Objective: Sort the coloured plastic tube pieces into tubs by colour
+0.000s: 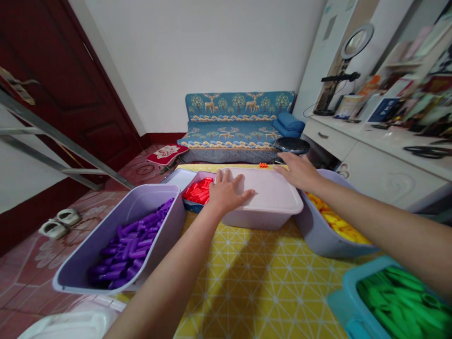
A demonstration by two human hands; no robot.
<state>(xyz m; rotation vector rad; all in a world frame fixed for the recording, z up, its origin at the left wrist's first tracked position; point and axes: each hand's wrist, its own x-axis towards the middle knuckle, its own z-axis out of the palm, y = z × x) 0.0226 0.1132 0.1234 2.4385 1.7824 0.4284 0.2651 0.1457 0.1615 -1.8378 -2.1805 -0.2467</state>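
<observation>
My left hand [229, 190] lies with fingers spread on the left part of a pale pink lid [268, 188], which covers a plastic storage box [256, 220]. Over the far right corner of that lid is my right hand [298, 172], its fingers stretched out; whether it touches the lid I cannot tell. What the covered box holds is hidden. Left of it, a small box holds red plastic pieces [198, 190]. Beyond the lid's far edge lie a few small orange pieces [263, 165]. Neither hand grips anything.
A lilac bin [172, 207] of purple tube-like pieces [132, 245] stands at left. To the right are a bin of yellow pieces [335, 221] and a turquoise container [348, 282] of green pieces [402, 296]. A yellow patterned cloth [247, 278] covers the table. Behind stands a blue sofa [233, 129].
</observation>
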